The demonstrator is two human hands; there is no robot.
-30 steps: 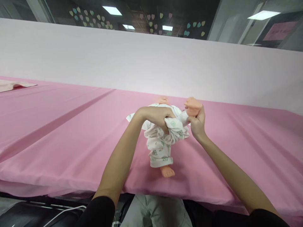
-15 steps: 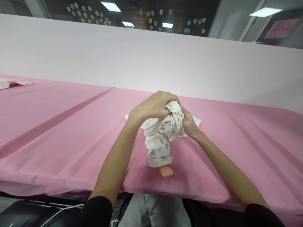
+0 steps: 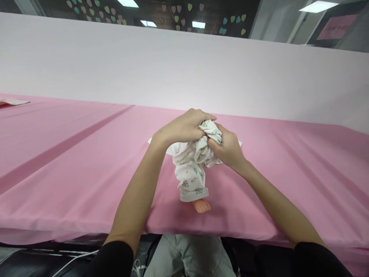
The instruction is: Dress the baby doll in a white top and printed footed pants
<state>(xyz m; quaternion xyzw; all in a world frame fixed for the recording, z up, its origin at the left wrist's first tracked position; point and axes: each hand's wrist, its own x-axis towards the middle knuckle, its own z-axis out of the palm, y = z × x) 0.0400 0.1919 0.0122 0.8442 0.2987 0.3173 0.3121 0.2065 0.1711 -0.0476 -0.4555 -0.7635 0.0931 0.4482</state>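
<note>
A doll lies on the pink-covered table, and its bare foot (image 3: pixel 201 206) pokes out of a cuff near the front edge. The doll wears a white baby garment (image 3: pixel 190 177) printed with small animals, one leg of it drawn down to the ankle. My left hand (image 3: pixel 184 127) grips bunched cloth of the garment from the left, its fingers curled over the far side. On the right, my right hand (image 3: pixel 229 148) pinches the same gathered cloth, thumb on top. Both hands and the bunched fabric hide the rest of the doll. White cloth corners stick out at either side.
The pink sheet (image 3: pixel 86 161) covers the table up to a white partition (image 3: pixel 173 69) at the back. Part of a pale cloth (image 3: pixel 13 102) lies at the far left. A white cable (image 3: pixel 75 261) runs below the front edge.
My right hand has shifted up and over the bunched cloth, its thumb now in front. The cloth bundle between the hands has shifted slightly. The view has turned a little.
</note>
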